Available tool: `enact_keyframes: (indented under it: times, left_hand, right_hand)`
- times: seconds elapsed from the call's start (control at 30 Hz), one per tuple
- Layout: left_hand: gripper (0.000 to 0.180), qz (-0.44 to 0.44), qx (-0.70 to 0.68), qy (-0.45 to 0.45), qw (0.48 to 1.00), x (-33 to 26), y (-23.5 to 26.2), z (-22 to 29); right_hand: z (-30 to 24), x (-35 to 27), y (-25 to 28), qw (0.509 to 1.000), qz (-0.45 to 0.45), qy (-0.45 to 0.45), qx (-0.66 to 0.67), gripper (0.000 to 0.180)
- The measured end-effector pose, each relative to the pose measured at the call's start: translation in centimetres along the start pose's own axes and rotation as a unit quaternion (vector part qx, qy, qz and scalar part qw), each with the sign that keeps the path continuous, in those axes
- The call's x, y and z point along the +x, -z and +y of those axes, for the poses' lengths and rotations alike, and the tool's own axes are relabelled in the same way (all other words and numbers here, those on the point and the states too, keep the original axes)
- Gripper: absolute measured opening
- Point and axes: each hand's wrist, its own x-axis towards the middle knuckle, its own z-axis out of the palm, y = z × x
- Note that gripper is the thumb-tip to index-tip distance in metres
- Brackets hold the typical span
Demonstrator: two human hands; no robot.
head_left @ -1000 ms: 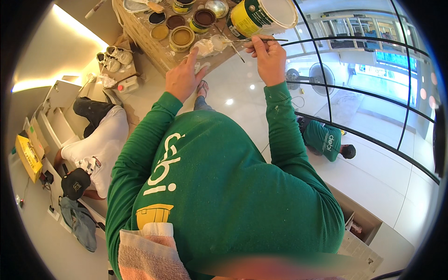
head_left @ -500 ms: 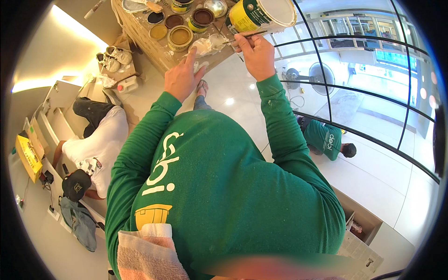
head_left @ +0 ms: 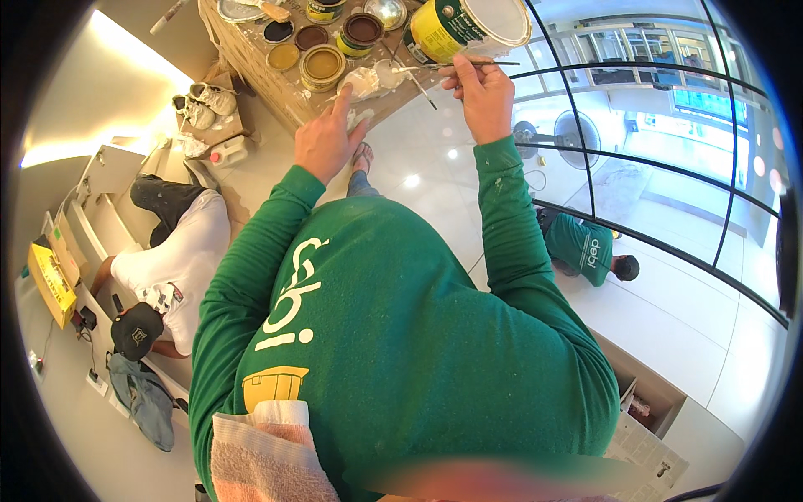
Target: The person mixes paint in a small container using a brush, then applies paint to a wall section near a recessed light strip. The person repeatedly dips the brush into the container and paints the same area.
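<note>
Hands and paint table, seen from my remote station; 12 o'clock is the top of the view. Right hand (head_left: 481,99), at 1 o'clock: I see the fingers closed in a pinch on a slim brush (head_left: 507,64). The brush is level, its long axis running 3 to 9 o'clock; the dark end points to 3, the other end to 9, toward the table (head_left: 266,88). I cannot make out its tip.

Left hand (head_left: 324,144), at 11 o'clock: partly open, thumb apart, forefinger pointing to 1 o'clock at a crumpled pale wrap (head_left: 364,82). I cannot tell whether the fingertip presses on it. A thin stick (head_left: 423,92) lies on an 11-to-5 o'clock axis, its lower end past the table's edge.

Writing: the large can (head_left: 439,35), at 12 o'clock from the right hand, wears a yellow and green label with small print. The brown can (head_left: 360,42) has a yellowish label; the ochre can (head_left: 322,69) stands open at 12 o'clock from the left hand. The wearer's green shirt (head_left: 435,318) bears large white lettering, turned sideways, above a yellow emblem. At 3 o'clock, a co-worker (head_left: 577,247) shows pale lettering on green; at 9, a yellow box (head_left: 52,284) carries dark print.
</note>
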Motion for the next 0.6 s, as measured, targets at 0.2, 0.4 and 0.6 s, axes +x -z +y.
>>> enact_keyframes:
  times: [0.2,0.4,0.6]
  left_hand:
    - [0.074,-0.004,0.002,0.004,1.000,-0.1,0.0,0.1]
    - [0.074,-0.010,0.001,0.006,1.000,-0.1,0.2,0.3]
    - [0.075,-0.012,-0.001,0.003,1.000,-0.1,0.2,0.3]
  right_hand:
    - [1.8,-0.4,0.3,0.998,0.029,-0.026,0.055,0.023]
    - [2.6,-0.9,0.6,0.997,0.033,-0.024,0.068,0.024]
    - [2.6,-1.5,0.8,0.999,-0.010,0.003,0.048,0.021]
